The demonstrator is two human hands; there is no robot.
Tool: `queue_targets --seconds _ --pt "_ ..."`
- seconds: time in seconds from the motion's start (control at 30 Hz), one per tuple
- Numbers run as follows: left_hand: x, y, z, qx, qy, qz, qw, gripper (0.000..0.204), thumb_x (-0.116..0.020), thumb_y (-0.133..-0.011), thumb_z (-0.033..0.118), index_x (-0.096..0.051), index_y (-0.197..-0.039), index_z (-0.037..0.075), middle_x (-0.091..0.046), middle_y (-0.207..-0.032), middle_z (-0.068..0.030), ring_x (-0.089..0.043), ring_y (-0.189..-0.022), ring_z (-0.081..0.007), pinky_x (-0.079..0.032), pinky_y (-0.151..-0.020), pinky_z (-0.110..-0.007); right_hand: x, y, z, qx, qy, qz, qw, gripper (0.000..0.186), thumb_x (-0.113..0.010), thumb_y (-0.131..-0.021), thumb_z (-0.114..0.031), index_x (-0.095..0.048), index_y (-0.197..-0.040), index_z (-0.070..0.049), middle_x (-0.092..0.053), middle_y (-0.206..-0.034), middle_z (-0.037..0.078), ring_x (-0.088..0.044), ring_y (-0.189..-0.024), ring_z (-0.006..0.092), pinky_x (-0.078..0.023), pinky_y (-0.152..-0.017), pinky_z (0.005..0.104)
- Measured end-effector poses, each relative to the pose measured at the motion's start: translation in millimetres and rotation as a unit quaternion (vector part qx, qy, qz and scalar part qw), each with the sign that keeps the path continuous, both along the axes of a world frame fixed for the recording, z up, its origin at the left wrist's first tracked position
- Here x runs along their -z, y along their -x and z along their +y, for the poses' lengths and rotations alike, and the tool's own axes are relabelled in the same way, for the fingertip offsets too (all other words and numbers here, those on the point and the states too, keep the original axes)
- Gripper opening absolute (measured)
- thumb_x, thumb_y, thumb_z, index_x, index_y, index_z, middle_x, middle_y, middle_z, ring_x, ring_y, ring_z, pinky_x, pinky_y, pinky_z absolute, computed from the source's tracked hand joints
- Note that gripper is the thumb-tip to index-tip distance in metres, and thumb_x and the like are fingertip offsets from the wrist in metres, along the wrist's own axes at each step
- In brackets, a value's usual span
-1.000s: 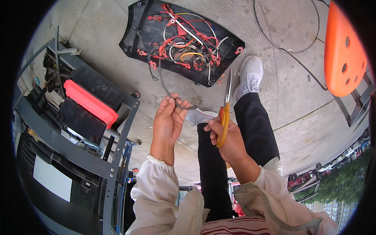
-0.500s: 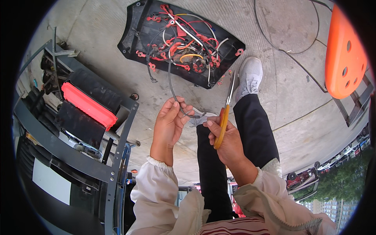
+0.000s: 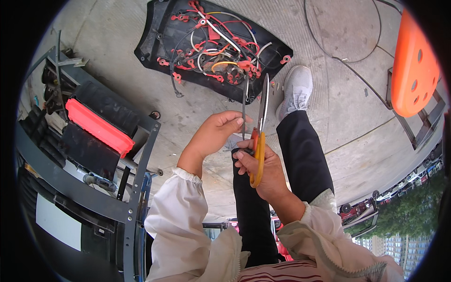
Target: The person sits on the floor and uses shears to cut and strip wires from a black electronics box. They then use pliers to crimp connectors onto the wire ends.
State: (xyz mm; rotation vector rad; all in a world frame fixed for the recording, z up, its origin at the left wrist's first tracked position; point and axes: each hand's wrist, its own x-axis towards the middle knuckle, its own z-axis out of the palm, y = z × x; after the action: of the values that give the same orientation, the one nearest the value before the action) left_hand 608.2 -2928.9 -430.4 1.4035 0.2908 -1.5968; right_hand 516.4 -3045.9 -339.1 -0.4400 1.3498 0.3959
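1. My left hand [image 3: 217, 132] has shifted to the right since the earlier frame and now sits close to my right hand [image 3: 265, 168], both on the near side of the black panel [image 3: 150, 40].
2. The dark cable [image 3: 244, 101] has changed its line too: it curved down from the middle of the panel before, and now hangs almost straight from the panel's right part. Its free end, which poked out between my hands, is now at my right fingers.
3. My right grip is closed round the yellow-handled scissors [image 3: 260, 152], blades pointing up toward the panel's near right corner and lying nearly together; its fingertips also take the cable's end.
4. My left grip is narrow, thumb and forefinger at the cable just above my right hand; I cannot tell whether they pinch it.
5. The wire tangle [image 3: 224, 62] with red lugs still lies on the panel.
6. Right of the panel, the grey shoe [image 3: 299, 87] stays planted beside that same corner.
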Motion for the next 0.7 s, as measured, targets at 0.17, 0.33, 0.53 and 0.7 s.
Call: queue_targets --seconds 0.17,0.33,0.53,0.7 --pt "47.1 -28.8 -27.9 0.318 -0.053 -0.545 0.774 0.034 -0.057 -0.082 0.009 -0.058 -0.117 0.012 -0.056 -0.122 -0.0055 -0.062 -0.092 -0.0235 -0.05 -0.077 -0.036 7.5 7.9 -4.5 0.017 0.039 0.028 0.999 0.011 -0.063 -0.087 -0.01 -0.059 -0.094 -0.003 -0.06 -0.078 0.004 -0.056 -0.064 0.0077 -0.046 -0.055 0.0196" --pt "81.3 -39.3 -56.7 0.447 -0.053 -0.608 0.654 0.045 -0.055 -0.08 0.006 -0.052 -0.124 0.016 -0.039 -0.141 -0.0023 -0.062 -0.089 -0.0212 -0.052 -0.075 -0.035 9.2 14.0 -6.2 0.026 -0.002 0.039 0.999 0.012 -0.062 -0.087 -0.01 -0.059 -0.095 -0.003 -0.06 -0.079 0.004 -0.056 -0.065 0.0082 -0.046 -0.056 0.0204" --pt "87.0 -51.0 -54.0 0.557 -0.202 -0.575 0.564 0.038 -0.057 -0.081 0.013 -0.052 -0.117 0.027 -0.049 -0.1 -0.0048 -0.062 -0.079 -0.0223 -0.053 -0.058 -0.037 7.4 13.6 -13.3 0.04 -0.031 0.04 0.998 0.013 -0.063 -0.087 -0.012 -0.059 -0.096 -0.004 -0.059 -0.079 0.004 -0.056 -0.066 0.0087 -0.046 -0.058 0.021" --pt "72.7 -89.8 -15.0 0.49 -0.222 -0.616 0.576 0.019 -0.056 -0.08 0.015 -0.061 -0.098 0.02 -0.052 -0.094 -0.0059 -0.062 -0.081 -0.0241 -0.053 -0.063 -0.037 7.3 10.3 -19.0 0.054 -0.042 0.038 0.997 0.015 -0.064 -0.086 -0.014 -0.059 -0.095 -0.004 -0.059 -0.079 0.004 -0.056 -0.066 0.0087 -0.045 -0.058 0.0208"
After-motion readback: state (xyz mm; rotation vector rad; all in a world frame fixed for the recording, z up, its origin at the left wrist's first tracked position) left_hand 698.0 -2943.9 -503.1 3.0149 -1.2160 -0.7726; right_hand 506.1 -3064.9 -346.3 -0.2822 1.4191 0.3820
